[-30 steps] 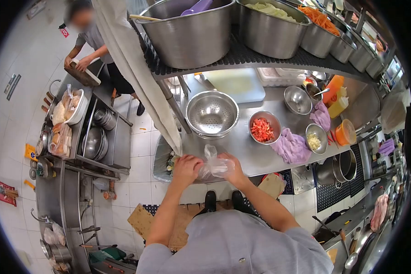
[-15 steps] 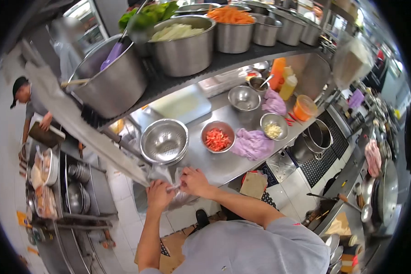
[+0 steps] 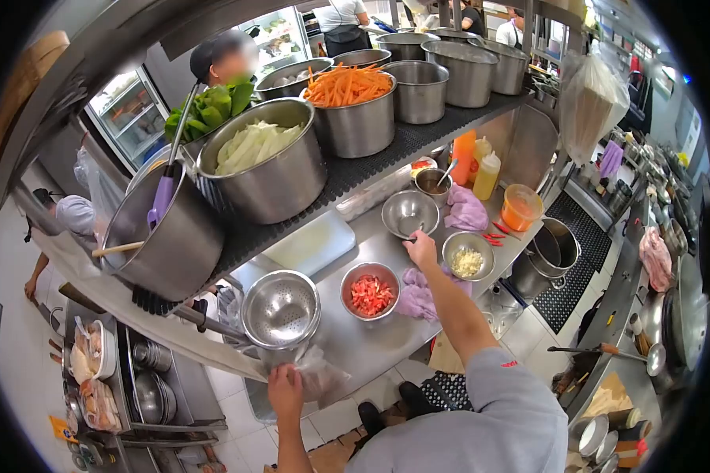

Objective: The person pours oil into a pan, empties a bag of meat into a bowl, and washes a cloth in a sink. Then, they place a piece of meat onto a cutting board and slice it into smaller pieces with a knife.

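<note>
My left hand (image 3: 285, 388) is closed on a clear plastic bag (image 3: 325, 374) at the counter's front edge, just below a steel colander (image 3: 281, 310). My right hand (image 3: 423, 251) reaches across the counter, its fingers pinched at the near rim of a plain steel bowl (image 3: 409, 211). Between the two hands stands a bowl of chopped red pieces (image 3: 371, 295). To the right of my right wrist is a bowl of pale chopped pieces (image 3: 468, 262). A purple cloth (image 3: 418, 297) lies partly beneath my right forearm.
Overhead, a shelf (image 3: 347, 185) carries several steel pots, including shredded carrot (image 3: 349, 85) and pale sliced vegetables (image 3: 259, 147). Sauce bottles (image 3: 487, 175) and an orange tub (image 3: 522, 206) stand at the counter's right. A person (image 3: 217, 59) is behind the shelf.
My right hand has left the plastic bag and moved up and right to the plain bowl. My left hand still has the bag. The head view has shifted, showing more of the shelf.
</note>
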`<state>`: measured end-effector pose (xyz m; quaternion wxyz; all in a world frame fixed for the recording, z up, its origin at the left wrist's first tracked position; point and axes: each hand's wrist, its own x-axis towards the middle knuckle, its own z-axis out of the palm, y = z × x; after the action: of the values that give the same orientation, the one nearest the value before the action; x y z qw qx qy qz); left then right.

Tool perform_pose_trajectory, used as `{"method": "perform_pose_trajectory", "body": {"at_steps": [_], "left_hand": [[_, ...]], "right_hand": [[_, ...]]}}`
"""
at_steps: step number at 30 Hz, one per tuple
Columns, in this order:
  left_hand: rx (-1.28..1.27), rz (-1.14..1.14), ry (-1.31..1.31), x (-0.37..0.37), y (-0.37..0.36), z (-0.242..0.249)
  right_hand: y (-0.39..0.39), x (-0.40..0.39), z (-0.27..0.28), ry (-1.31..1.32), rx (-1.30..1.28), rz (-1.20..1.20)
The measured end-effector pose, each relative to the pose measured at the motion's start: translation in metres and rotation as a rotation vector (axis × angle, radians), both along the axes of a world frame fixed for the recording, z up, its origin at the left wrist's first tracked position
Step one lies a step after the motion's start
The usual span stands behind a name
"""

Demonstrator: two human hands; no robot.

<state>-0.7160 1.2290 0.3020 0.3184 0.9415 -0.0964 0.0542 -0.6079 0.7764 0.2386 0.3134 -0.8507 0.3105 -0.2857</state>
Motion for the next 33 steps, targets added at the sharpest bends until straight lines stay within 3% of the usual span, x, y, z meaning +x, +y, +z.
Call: {"method": "perform_pose_trajectory", "body": {"at_steps": [1,3,9,13,14,16,17,18,19,21,22,24,25,28,31,33], "left_hand": [[0.002,0.001,0.003,0.001,-0.002,-0.006],[0.031,-0.094,-0.170,-0.005,-0.003,-0.021],[0.206,0.016,-0.337,-0.031,-0.019,0.006],[-0.725,-0.050,0.442,-0.037,-0.102,0.071],[-0.718,-0.024,0.465,-0.038,-0.119,0.075],[-1.038,-0.058,0.464,-0.031,-0.147,0.078],[-1.036,-0.070,0.472,-0.030,-0.145,0.069],[-0.900,-0.045,0.412,-0.028,-0.131,0.053],[-0.766,-0.023,0.348,-0.027,-0.119,0.043],[-0.774,0.109,0.307,-0.030,-0.105,0.049],[-0.773,0.101,0.313,-0.030,-0.094,0.050],[-0.741,0.144,0.329,-0.032,-0.071,0.053],[-0.734,0.150,0.327,-0.034,-0.068,0.055],[-0.670,0.185,0.292,-0.038,-0.058,0.060],[-0.549,0.231,0.234,-0.037,-0.076,0.065],[-0.366,0.128,0.191,-0.033,-0.094,0.073]], "right_hand": [[-0.001,0.000,-0.002,0.003,0.002,0.001],[0.006,-0.006,-0.006,-0.266,0.071,0.049],[0.049,-0.106,0.063,-0.268,0.174,0.418],[0.067,-0.173,0.102,-0.193,0.126,0.723],[0.068,-0.184,0.100,-0.203,0.017,0.819],[0.072,-0.207,0.113,-0.099,0.044,0.885],[0.072,-0.214,0.117,-0.007,0.061,0.940],[0.074,-0.212,0.115,-0.177,0.393,0.881],[0.064,-0.208,0.099,-0.183,0.391,0.863],[0.040,-0.193,0.048,0.064,0.203,0.430],[0.038,-0.185,0.035,0.066,0.204,0.421],[0.051,-0.167,0.013,0.379,-0.566,0.242],[0.054,-0.168,0.001,0.377,-0.559,0.247],[0.060,-0.185,-0.015,0.390,-0.374,0.510],[0.051,-0.217,0.008,0.192,-0.179,0.771],[0.042,-0.227,0.042,0.197,0.456,0.700]]}}
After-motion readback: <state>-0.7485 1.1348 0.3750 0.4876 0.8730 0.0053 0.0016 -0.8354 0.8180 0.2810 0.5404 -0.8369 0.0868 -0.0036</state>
